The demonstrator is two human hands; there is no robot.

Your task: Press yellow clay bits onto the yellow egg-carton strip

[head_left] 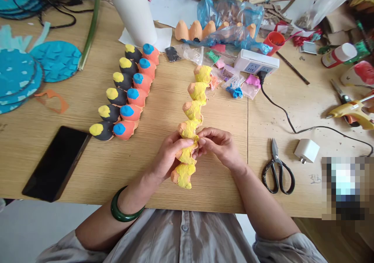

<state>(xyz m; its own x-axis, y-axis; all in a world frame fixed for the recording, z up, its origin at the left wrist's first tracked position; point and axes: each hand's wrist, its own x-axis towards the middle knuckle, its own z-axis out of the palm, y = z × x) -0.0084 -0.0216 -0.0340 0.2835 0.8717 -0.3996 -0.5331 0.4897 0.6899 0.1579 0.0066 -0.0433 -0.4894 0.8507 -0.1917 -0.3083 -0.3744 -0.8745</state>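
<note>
Left hand [169,154] and right hand [219,144] pinch the bumpy yellow-coated egg-carton strip [194,111].

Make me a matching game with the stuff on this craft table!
Things:
1. phone
2. scissors
3. glue gun
4. yellow egg-carton strip

Places:
A. held by the left hand and right hand
B. far right of the table
C. near the left front edge
D. right of the right hand

Pairs: 1-C, 2-D, 3-B, 4-A
</note>
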